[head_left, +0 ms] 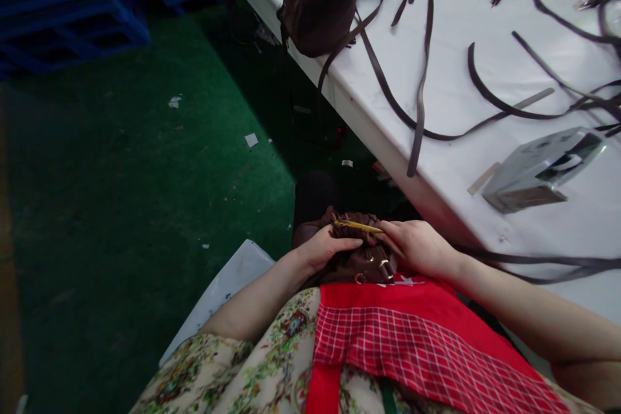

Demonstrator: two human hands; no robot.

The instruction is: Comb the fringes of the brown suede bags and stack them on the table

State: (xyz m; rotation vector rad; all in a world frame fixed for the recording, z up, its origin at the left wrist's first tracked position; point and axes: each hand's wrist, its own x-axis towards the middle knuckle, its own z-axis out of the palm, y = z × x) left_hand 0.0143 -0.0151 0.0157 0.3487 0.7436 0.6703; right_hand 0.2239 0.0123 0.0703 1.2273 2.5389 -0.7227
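A small dark brown bag [350, 266] with metal rings and a strap rests on my lap, its gathered rim facing up. My left hand [324, 250] is closed on the bag's left side, with the thumb lying across the near edge. A thin yellow stick [358, 226] lies along the bag's opening; its exact kind is unclear. Its right end meets the fingertips of my right hand [421, 247], which is closed beside the bag's right side. The folds of fabric hide some of the fingers on both hands.
Right of me is a white table [451, 174] with a brown bag [323, 3], loose dark straps [422, 77] and a clear plastic holder [538, 171]. Blue pallets [72, 13] stand at the far left on the green floor [145, 162]. Paper scraps [251, 140] lie there.
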